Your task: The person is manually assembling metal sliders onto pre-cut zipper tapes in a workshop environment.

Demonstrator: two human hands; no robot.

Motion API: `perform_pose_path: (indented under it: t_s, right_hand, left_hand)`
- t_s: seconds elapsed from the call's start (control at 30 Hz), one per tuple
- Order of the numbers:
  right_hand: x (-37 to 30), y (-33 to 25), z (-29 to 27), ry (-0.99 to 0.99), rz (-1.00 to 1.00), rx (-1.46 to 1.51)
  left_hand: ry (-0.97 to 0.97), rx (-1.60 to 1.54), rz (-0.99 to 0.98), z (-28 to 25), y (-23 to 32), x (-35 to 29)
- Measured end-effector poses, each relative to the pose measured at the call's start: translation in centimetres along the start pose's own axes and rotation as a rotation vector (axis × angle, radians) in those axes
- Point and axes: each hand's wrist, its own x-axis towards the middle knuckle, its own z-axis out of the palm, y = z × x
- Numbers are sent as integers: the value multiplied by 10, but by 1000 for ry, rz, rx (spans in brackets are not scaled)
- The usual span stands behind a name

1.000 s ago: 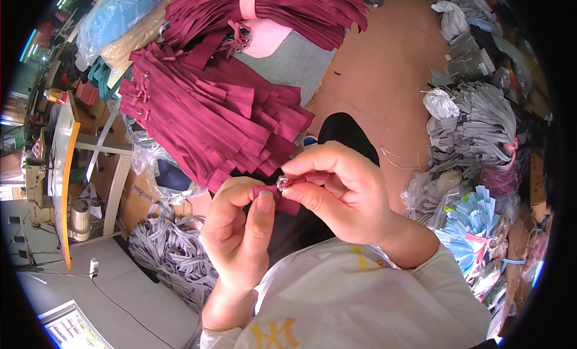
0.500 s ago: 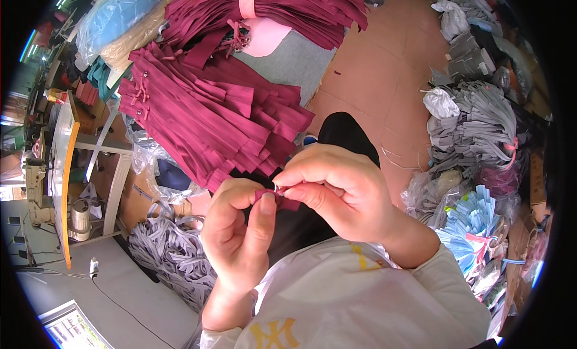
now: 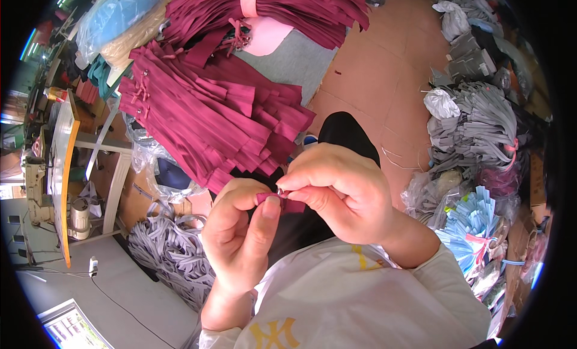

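My left hand pinches the end of a narrow maroon fabric strip between thumb and forefinger, close in front of my chest. My right hand closes over the same strip end from the right, its fingertips pressing a small metal piece onto it. Both hands touch at the strip. Most of the strip is hidden behind my fingers. Just beyond the hands lies a big pile of matching maroon strips.
A second maroon bundle tied with a pink band lies farther back. Grey strip bundles and light blue ones are stacked at right. Grey strips lie on the floor at left, beside a wooden table.
My right hand has lowered and closed tighter over the strip end; the small metal piece, earlier raised above the strip, now sits against it. My left hand has barely moved.
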Motion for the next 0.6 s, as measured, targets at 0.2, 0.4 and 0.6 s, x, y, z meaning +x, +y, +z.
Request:
perform_pose_path:
  t_s: [0.2,0.4,0.6]
  right_hand:
    - [1,-1,-1,-8,-64,-47]
    - [0,0,0,-32,-84,-58]
    - [0,2,2,-39,-86,-86]
  left_hand:
    - [-29,135,62,-2,2,3]
    - [-6,258,108,-3,2,2]
    - [62,292,130,1,1,1]
